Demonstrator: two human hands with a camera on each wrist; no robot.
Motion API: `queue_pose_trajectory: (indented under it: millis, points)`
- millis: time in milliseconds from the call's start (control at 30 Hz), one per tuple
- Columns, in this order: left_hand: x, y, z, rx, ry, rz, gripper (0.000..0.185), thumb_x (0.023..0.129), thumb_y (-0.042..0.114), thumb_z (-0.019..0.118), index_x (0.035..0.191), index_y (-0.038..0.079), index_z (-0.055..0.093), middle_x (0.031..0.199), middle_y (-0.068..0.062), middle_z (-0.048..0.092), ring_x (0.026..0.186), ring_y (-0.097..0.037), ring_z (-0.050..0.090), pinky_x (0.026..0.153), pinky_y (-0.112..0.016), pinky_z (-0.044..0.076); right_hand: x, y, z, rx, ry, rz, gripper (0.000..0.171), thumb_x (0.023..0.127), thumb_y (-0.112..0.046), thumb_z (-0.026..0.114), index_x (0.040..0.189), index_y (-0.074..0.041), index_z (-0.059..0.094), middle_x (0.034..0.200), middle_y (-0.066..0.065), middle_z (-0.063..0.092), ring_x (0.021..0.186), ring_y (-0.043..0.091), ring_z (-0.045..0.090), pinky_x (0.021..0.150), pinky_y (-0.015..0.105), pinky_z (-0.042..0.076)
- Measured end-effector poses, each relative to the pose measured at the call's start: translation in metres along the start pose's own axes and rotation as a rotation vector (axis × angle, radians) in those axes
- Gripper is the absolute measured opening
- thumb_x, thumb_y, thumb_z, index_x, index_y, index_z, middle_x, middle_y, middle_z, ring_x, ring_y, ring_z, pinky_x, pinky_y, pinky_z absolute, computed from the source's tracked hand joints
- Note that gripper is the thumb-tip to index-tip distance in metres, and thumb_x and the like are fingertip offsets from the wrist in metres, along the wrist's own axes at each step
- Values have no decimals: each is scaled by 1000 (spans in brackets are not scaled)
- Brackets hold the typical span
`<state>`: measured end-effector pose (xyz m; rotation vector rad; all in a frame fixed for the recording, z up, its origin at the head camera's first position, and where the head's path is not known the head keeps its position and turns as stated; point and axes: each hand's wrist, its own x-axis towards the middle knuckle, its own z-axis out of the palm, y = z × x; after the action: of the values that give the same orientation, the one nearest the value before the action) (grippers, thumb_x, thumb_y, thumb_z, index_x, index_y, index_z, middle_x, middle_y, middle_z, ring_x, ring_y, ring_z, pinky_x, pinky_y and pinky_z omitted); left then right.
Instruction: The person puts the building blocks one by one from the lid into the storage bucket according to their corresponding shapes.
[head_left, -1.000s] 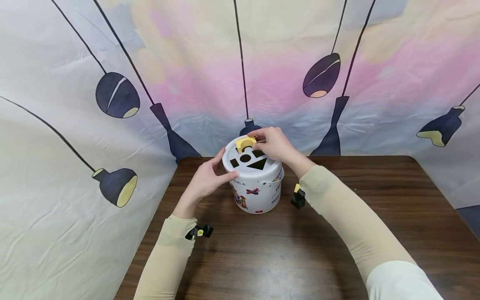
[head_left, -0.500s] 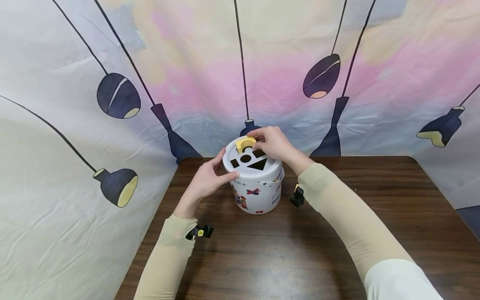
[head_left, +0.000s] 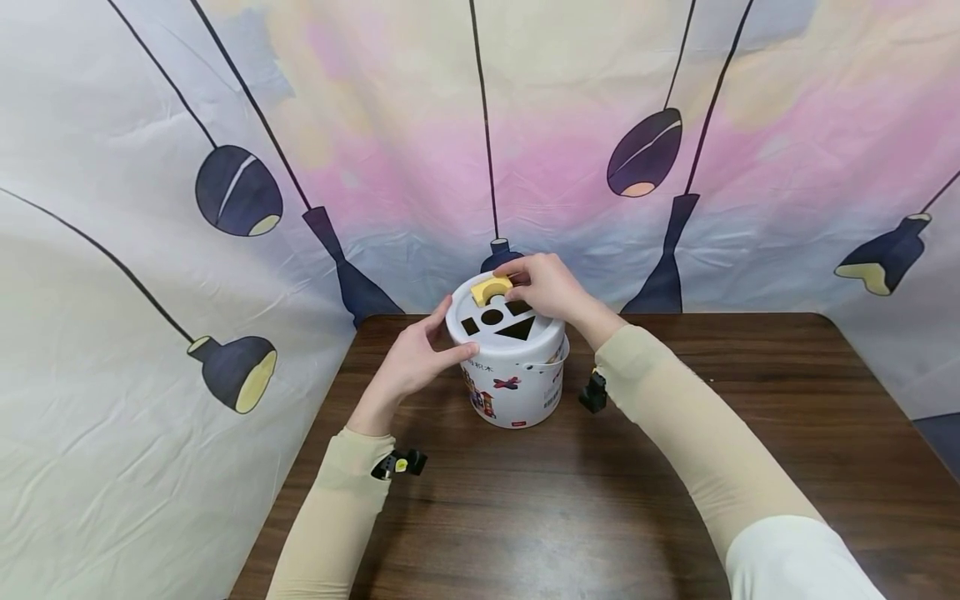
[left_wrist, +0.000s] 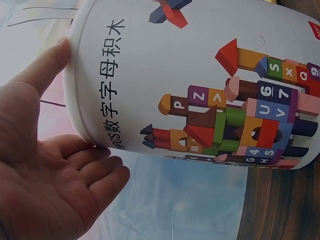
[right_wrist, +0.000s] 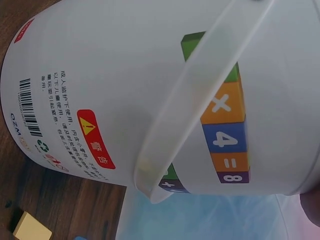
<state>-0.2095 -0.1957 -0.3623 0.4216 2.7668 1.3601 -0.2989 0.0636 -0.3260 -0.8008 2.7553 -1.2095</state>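
A white bucket (head_left: 517, 392) with printed toy-block pictures stands upright on the table. Its white lid (head_left: 480, 335) has several dark shaped holes. My right hand (head_left: 551, 287) pinches a yellow arch-shaped block (head_left: 491, 289) at the lid's far part, over an opening there. How deep the block sits in that opening I cannot tell. On the near-left side, my left hand (head_left: 412, 354) touches the lid's rim with its thumb and index finger spread and fairly straight. The left wrist view shows the other fingers of that left hand (left_wrist: 55, 165) loosely extended below the rim.
The brown wooden table (head_left: 540, 517) ends at a cloth backdrop (head_left: 420, 125) with painted lamps. A white carrying handle (right_wrist: 185, 105) hangs along the bucket's right side. Beyond the bucket in the right wrist view lies a pale yellow block (right_wrist: 32, 227), with a blue scrap at the frame's edge.
Both hands hold nearly the same places. The yellow block has shifted very slightly, and less of the dark opening shows beside it.
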Motion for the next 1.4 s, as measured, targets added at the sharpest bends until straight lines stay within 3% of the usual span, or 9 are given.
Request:
queue_pose_trajectory:
  millis: [333,667,933,1133,1400]
  points:
    - [0,-1,1,-3,5,5,104,93,50,83,171,14,25,173,-3,31,153,-23,42,120,-48,40,-3,4,-2,-23,8,-28,44,101,-10,77,144,-11,70,134,12,73,127,27,68,107,43,53]
    - [-2,-1,1,-25,15,-14,103,92,47,86,171,18,27,172,-4,32,154,-20,39,123,-44,36,-19,17,-8,154,142,-41,37,100,-12,78,137,-9,75,126,11,77,113,28,75,96,42,60]
    - [-3,0,1,-18,23,-8,103,91,46,86,171,16,28,172,-5,33,153,-21,40,123,-45,37,-45,49,-19,311,283,-69,35,100,-21,79,133,-9,76,127,12,76,112,26,73,95,45,59]
    - [-1,-1,2,-17,24,-5,103,92,45,86,171,15,27,172,-4,32,153,-20,40,123,-44,36,-68,79,-27,269,305,-17,39,102,-32,77,137,-14,74,134,7,73,117,24,71,95,42,58]
    - [1,-3,2,-20,24,-2,102,92,45,86,171,18,28,172,-3,32,154,-18,39,123,-42,36,-92,117,-29,261,290,58,40,104,-32,75,139,-12,73,135,9,72,116,27,71,87,24,57]
